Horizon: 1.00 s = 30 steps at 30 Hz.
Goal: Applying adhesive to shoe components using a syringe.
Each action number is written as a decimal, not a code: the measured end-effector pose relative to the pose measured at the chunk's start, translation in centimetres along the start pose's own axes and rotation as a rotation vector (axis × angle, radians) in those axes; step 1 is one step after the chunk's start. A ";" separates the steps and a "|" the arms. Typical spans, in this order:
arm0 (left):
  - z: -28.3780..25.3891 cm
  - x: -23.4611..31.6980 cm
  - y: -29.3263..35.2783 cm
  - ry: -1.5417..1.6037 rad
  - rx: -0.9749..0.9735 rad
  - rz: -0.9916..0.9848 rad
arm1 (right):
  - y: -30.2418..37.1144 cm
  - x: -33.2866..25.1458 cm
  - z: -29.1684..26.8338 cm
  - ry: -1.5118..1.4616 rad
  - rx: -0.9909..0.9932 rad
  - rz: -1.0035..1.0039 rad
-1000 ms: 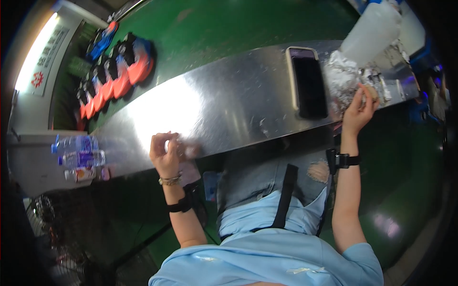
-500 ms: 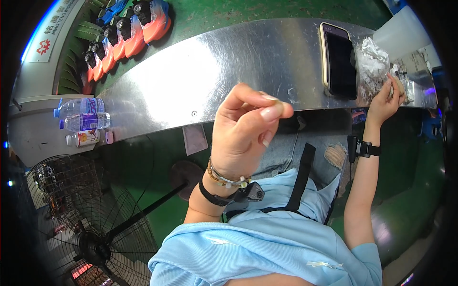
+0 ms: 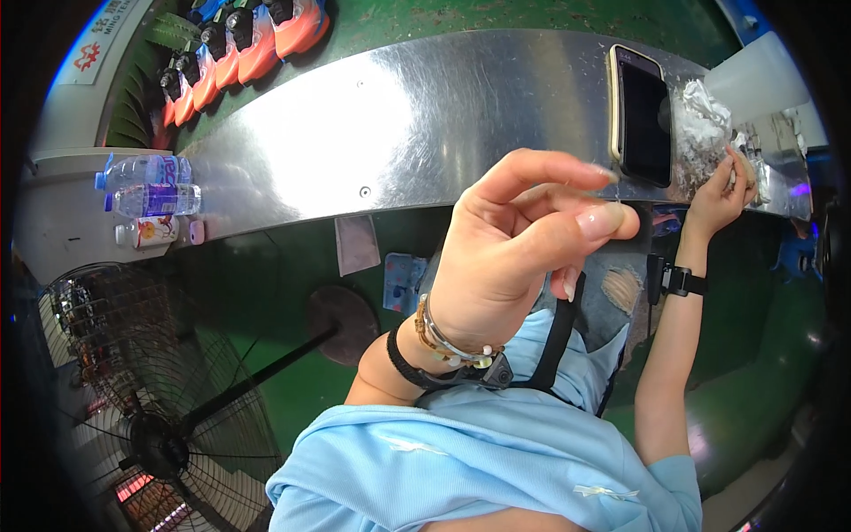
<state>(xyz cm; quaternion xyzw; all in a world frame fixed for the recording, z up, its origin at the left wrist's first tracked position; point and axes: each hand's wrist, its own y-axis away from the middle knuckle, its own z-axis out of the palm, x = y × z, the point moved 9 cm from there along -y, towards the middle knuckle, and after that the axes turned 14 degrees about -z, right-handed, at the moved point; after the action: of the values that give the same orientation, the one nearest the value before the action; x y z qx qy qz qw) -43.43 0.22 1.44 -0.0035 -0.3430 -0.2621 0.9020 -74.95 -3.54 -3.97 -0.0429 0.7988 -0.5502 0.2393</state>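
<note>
My left hand (image 3: pixel 541 222) is raised above the near edge of the metal table. Its fingers are curled, with a gap between the index fingertip and the thumb. A faint thin strand seems to cross that gap, too fine to name. At the table's right end my right hand (image 3: pixel 720 197) is closed, fingertips together beside a heap of white fluffy scraps (image 3: pixel 703 129). What those fingers hold is too small to make out. Just left of the heap lies a black-screened phone (image 3: pixel 642 120) in a pale case.
The shiny metal table (image 3: pixel 470 97) curves across the view. Plastic bottles (image 3: pixel 151 199) lie at the far left above a standing fan (image 3: pixel 160 443). Orange-and-clear shoe-like items (image 3: pixel 257 55) line the back left. A translucent white container (image 3: pixel 758 75) stands at the right rear.
My left hand has moved right, and its index finger has parted from the thumb. My right hand stays by the white scraps, nearly unmoved. The view has shifted slightly.
</note>
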 end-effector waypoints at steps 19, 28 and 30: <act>1.6 -1.2 0.0 0.042 -0.111 -0.178 | 0.0 -0.4 -0.1 0.062 -0.013 0.012; 1.7 -1.5 0.1 0.121 -0.104 -0.157 | 0.1 0.3 -0.6 0.009 0.047 0.022; 1.7 -1.9 -0.8 -0.353 -0.065 -0.152 | -0.1 -0.1 -0.3 0.062 0.024 -0.017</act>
<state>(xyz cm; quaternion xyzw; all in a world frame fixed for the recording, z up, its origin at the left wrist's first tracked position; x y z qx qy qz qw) -46.04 0.75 1.43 -0.0527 -0.4863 -0.3356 0.8050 -74.99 -3.26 -3.81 -0.0299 0.7988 -0.5628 0.2104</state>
